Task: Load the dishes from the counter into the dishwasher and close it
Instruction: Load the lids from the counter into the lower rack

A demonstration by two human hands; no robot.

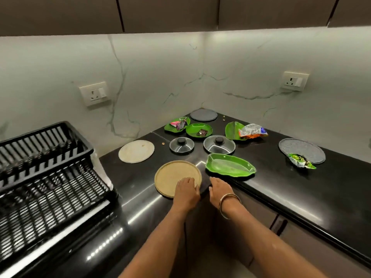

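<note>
Two hands sit at the near edge of the black table [281, 177], and the nearest dish, a round tan plate [174, 175], lies right under the left hand [185, 190]. That hand rests on the plate's near right rim with its fingers curved down over the edge; whether they have closed round the rim cannot be told from this view. The right hand [219, 190], with a bangle [228, 204] at the wrist, lies just beside the plate's right side, fingers relaxed and holding nothing, close to the corner where the table turns.

Being round, the plate has no long axis, so the grip can come from any side; the left hand is plainly the nearer one and already touches it. Just beyond the right hand lies an empty green leaf-shaped dish [230, 164], its long axis running left to right across that hand's reach. Farther off, past both hands, stand two steel lids [181, 145] with black knobs, a pale round plate [136, 151] to the left, and more green dishes carrying wrappers.

A black rack [46, 177] stands well to the left of the left hand. My guess is that the tan plate goes there first, carried leftward.
</note>
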